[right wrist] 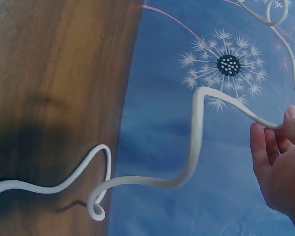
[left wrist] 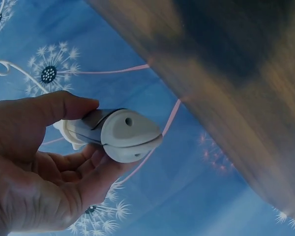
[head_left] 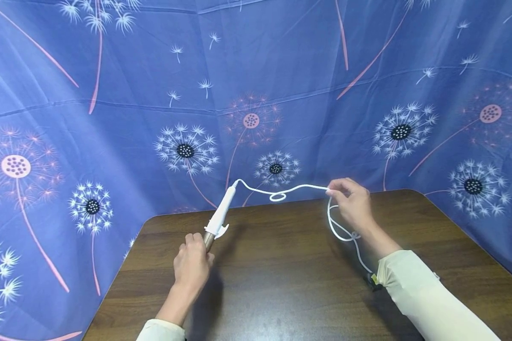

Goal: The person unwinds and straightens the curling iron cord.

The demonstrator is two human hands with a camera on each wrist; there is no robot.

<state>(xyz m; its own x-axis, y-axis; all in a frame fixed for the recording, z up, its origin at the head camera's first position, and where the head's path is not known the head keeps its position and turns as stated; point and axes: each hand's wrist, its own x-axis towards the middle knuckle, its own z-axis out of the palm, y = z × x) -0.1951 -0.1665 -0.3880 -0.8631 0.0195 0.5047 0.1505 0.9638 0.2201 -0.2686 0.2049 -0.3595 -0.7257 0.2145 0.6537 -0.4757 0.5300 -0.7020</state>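
Note:
A white-handled curling iron (head_left: 220,211) is held tilted above the table, its handle pointing up and away. My left hand (head_left: 192,259) grips its brownish barrel, thumb on one side and fingers on the other. In the left wrist view the white split tip (left wrist: 130,135) sticks out past that hand (left wrist: 54,162). From the handle a white cord (head_left: 300,187) with a small loop runs across to my right hand (head_left: 353,201), which pinches it between thumb and fingers. Beyond the pinch the cord (right wrist: 194,137) hangs in bends toward the table; its far end is not plainly seen.
Under both hands lies a brown wooden table (head_left: 277,279) with rounded back corners. A blue dandelion-print cloth (head_left: 256,71) hangs behind and beside it. By the right sleeve (head_left: 426,293) is a small dark piece with yellow (head_left: 373,280), partly hidden.

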